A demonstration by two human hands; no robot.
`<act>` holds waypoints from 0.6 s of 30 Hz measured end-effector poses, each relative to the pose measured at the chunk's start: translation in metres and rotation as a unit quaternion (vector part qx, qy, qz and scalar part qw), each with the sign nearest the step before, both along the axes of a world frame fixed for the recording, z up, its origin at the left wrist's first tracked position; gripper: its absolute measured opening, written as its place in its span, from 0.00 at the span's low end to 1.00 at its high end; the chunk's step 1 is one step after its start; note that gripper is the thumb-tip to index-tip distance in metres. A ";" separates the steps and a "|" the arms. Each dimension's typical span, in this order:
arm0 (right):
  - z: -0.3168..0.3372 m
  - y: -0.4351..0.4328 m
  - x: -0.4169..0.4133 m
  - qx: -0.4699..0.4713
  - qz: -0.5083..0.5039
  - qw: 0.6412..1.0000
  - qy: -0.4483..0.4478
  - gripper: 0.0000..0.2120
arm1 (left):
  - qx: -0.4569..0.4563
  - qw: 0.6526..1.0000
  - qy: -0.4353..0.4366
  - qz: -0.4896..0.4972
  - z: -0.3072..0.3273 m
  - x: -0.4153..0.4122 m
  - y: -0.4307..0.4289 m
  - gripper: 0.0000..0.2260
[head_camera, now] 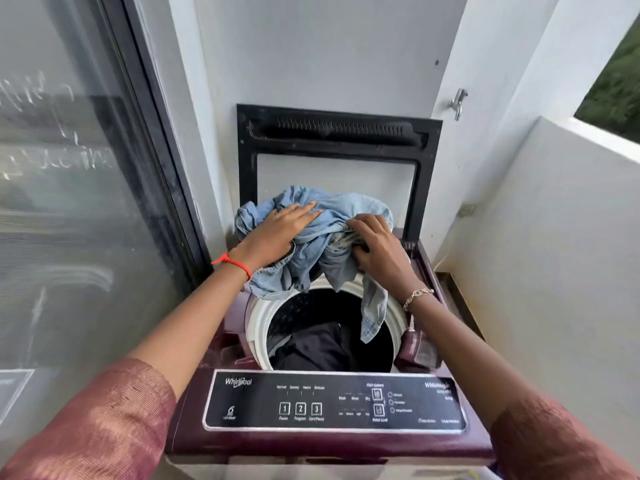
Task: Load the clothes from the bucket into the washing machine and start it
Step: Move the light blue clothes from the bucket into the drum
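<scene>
Your left hand [277, 233] lies flat, fingers straight, on the bunched light-blue denim garment [332, 206]. Your right hand [379, 247] grips its folds. The garment hangs over the white-rimmed drum [258, 323] of the maroon top-load washing machine [329, 443], with dark clothing [318, 348] inside.

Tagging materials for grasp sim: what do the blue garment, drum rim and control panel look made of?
Garment: soft, faded light-blue woven cloth, denim-like; it creases and drapes.
Drum rim: white matte plastic, probably; smooth moulded ring.
Control panel: glossy black face, plastic or glass; it shows sheen and printed legends.
</scene>
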State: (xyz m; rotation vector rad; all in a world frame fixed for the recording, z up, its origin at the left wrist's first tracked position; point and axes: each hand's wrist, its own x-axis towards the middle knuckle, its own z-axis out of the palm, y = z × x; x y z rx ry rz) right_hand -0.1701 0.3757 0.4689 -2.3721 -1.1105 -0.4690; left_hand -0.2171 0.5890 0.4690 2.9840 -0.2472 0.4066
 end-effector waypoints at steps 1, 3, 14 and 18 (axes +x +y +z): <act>-0.010 0.001 -0.003 -0.010 -0.006 1.000 0.013 0.21 | -0.005 1.000 0.015 -0.007 -0.012 0.000 0.002 0.40; -0.031 0.000 -0.009 -0.034 -0.020 0.998 0.039 0.21 | -0.020 0.999 0.041 -0.015 -0.039 0.000 0.002 0.40; -0.142 -0.003 0.008 -0.134 -0.034 0.976 0.171 0.21 | -0.078 0.984 0.159 -0.006 -0.163 0.005 -0.014 0.40; -0.180 0.002 0.030 -0.178 -0.029 0.962 0.207 0.22 | -0.076 0.977 0.198 0.007 -0.201 0.022 -0.014 0.41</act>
